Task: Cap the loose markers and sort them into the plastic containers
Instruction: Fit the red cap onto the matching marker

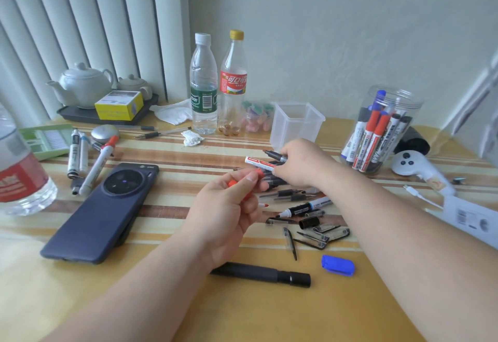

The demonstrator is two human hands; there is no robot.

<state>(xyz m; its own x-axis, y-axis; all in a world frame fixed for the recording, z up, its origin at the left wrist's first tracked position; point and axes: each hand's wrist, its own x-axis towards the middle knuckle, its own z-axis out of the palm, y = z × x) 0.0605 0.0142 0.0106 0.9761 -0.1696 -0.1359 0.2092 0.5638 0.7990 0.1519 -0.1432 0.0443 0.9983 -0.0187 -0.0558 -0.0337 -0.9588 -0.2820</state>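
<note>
Pinching a red cap [258, 173] between thumb and curled fingertips, the left hand [229, 207] hung above the tabletop [269, 314]. The cap looked like light, stiff, smooth plastic, best held by its sides. The right hand [299, 163] gripped a white marker [256, 161] by its barrel, perhaps a black-tipped one too, just before the square container [296, 126].

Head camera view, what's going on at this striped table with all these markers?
A person is capping markers. The left hand pinches an orange-red cap; the right hand grips a white marker with a red label above a pile of loose pens. The round clear plastic jar holds capped markers; the square translucent tub looks empty. A blue cap and a black marker lie loose on the striped table.
</note>
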